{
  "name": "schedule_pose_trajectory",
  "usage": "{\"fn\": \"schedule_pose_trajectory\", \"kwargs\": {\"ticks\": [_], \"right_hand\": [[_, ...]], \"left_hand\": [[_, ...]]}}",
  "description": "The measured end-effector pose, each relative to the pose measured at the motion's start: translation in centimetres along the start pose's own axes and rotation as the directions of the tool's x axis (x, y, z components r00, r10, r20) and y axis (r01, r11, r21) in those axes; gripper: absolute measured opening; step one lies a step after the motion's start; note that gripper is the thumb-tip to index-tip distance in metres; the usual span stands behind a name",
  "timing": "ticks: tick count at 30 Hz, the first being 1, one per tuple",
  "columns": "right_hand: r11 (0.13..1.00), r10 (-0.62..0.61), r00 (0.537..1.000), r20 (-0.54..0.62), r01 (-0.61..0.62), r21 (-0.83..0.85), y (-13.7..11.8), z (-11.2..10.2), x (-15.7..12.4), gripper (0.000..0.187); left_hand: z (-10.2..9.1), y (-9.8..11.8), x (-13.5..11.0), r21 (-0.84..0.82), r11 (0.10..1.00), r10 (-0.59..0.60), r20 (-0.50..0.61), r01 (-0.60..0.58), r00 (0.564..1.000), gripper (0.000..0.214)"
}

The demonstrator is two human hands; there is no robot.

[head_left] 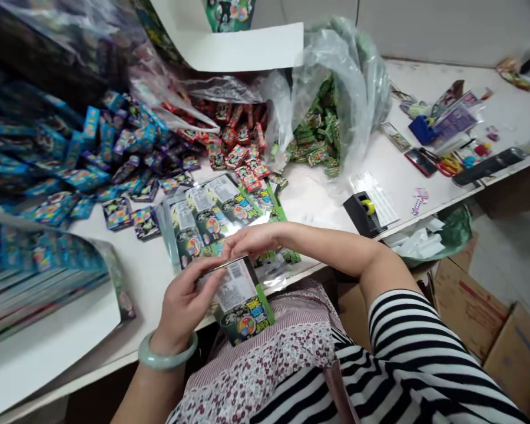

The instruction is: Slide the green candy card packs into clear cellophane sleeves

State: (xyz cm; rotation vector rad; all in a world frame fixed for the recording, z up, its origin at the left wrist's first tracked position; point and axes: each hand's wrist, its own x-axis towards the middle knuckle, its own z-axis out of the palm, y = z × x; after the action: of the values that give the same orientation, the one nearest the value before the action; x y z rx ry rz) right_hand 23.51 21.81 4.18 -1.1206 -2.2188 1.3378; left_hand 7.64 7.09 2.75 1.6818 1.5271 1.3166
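Note:
My left hand, with a pale green bangle on its wrist, grips a black and green printed box by its side. A white label with a barcode shows on the box, which is tilted above my lap at the table's edge. My right hand is closed at the box's top edge, its fingertips close to the left hand's; what they pinch there is partly hidden. Just behind the hands, several flat cartons of the same print lie on the table, partly under clear plastic.
Blue and purple small boxes are heaped at the left, red packets behind. A clear bag holds green packets. A tape dispenser, phone and scissors lie rightward. An open carton stands front left.

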Motion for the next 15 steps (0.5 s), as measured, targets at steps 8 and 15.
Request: {"fn": "schedule_pose_trajectory", "kwargs": {"ticks": [8,15], "right_hand": [[0.877,0.321,0.727,-0.607,-0.470,-0.100,10.9,-16.1,3.3,0.046],[0.758,0.369,0.511,-0.776,-0.649,-0.066,16.7,-18.3,5.9,0.081]], "left_hand": [[-4.4,-1.5,1.1,-0.309,0.877,-0.479,-0.617,0.368,0.624,0.023],[-4.0,-3.1,0.4,-0.503,0.781,-0.614,-0.506,0.371,0.606,0.035]]}}
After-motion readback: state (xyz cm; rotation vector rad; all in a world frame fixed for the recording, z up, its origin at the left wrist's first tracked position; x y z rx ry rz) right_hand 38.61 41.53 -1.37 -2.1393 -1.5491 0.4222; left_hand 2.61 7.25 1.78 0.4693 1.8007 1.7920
